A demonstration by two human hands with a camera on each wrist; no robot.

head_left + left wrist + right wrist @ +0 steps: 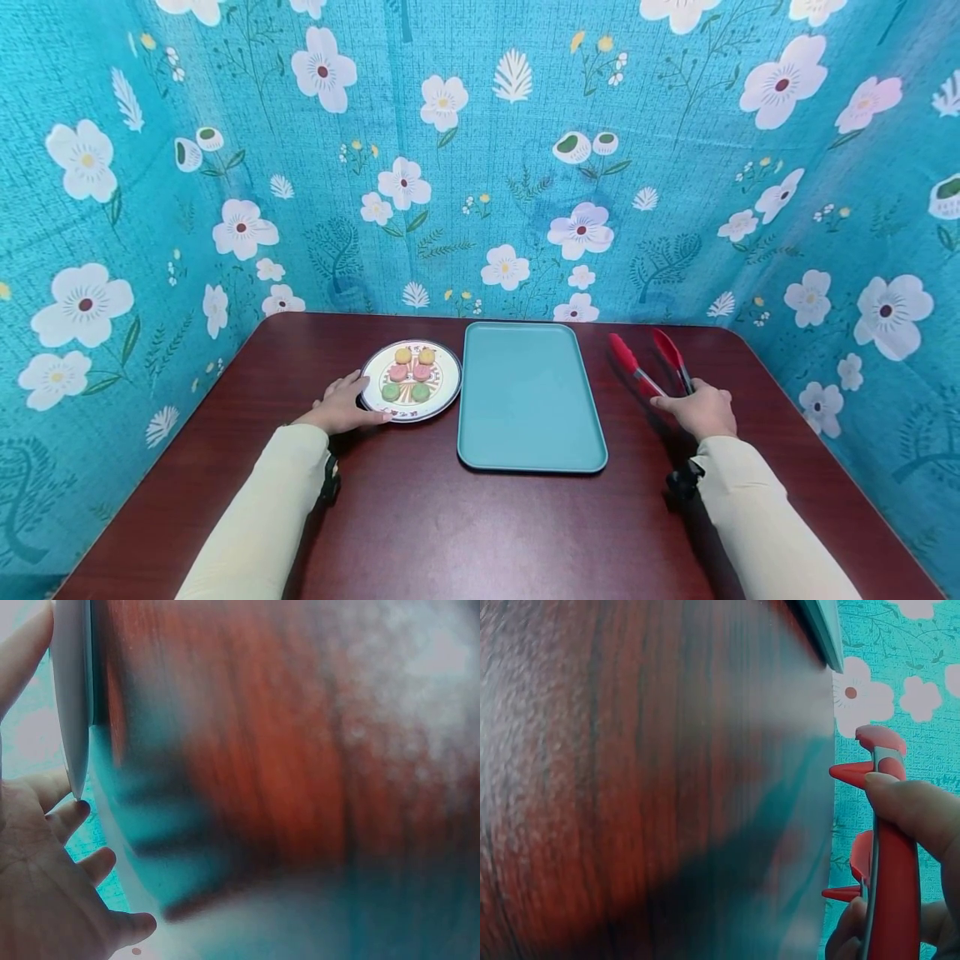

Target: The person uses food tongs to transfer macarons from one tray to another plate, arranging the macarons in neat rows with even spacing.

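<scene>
My left hand [343, 406] grips the near-left rim of a round white plate [452, 377], its thumb along the near edge and fingers by the left side. Seen edge-on in the left wrist view, the plate [69, 697] sits between the thumb and index finger; the other fingers are spread. Two yellow, two pink and two green macarons [401, 372] lie on it in pairs. My right hand [701, 410] holds red-tipped metal tongs [630, 358], their arms spread and tips pointing away. Thumb and fingers lie on opposite arms of the tongs [894, 892] in the right wrist view.
A teal rectangular tray [528, 400] lies mid-table, just right of the plate and left of the tongs. All of this stands on a dark reddish-brown table [480, 533]. Blue flowered cloth [480, 192] closes off the back and both sides.
</scene>
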